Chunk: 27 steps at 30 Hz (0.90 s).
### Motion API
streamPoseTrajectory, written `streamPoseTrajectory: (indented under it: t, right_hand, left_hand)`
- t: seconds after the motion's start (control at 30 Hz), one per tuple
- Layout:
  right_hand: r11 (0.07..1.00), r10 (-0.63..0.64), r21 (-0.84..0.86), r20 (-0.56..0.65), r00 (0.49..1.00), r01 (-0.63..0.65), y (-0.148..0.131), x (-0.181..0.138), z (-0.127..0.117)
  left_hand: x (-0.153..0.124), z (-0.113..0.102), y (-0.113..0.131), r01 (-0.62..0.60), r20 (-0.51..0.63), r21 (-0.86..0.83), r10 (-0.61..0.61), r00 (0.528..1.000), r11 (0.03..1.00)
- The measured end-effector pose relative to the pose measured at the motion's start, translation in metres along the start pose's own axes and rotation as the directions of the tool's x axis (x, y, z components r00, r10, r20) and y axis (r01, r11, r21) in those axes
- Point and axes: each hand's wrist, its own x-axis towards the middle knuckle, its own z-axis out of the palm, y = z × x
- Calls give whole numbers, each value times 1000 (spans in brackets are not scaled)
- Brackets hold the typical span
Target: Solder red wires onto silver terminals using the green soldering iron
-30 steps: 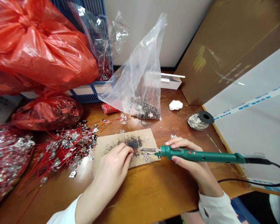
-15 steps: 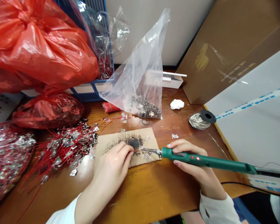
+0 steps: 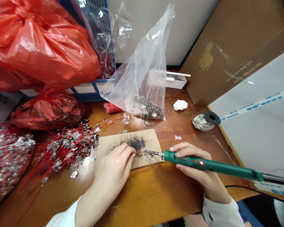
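- Your right hand [image 3: 191, 162]: thumb and fingers are closed firmly around the grip of a green soldering iron [image 3: 210, 165], held like a pen.
- Long axis: the iron lies almost level, with its rear end running off the right of the view and its metal tip [image 3: 152, 153] pointing left.
- Your left hand [image 3: 113, 164]: the fingertips [image 3: 132, 150] are pinched shut over the work. A fine red wire end [image 3: 139, 152] seems to be between them (too small to be sure).
- Relation: the iron's tip is just beside that pinch, so your left hand is the nearer one, with only a narrow gap between them.
- Under both: a cardboard sheet [image 3: 111, 146] with a scorched black patch [image 3: 134, 144], and small metal tabs [image 3: 148, 158] beside the tip.
- Outward, left: a heap of red wires with metal tabs [image 3: 66, 145] on the wooden bench [image 3: 156, 195].
- Outward, ahead: a clear plastic bag of dark metal parts [image 3: 146, 108].
- Outward, right: a coil of solder wire [image 3: 202, 123].
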Motion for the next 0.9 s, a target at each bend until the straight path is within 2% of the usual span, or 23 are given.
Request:
streamPoseTrajectory:
  t: [0.53,0.9]
  right_hand:
    - [1000,-8,-22,-19,1000,8,2,1,-1]
    - [998,64,7,-62,996,-64,4,0,0]
  left_hand:
    - [-2,0,0,9,-7,19,-9,1000,1000]
    - [0,-3,1,-2,-2,47,2,1000,999]
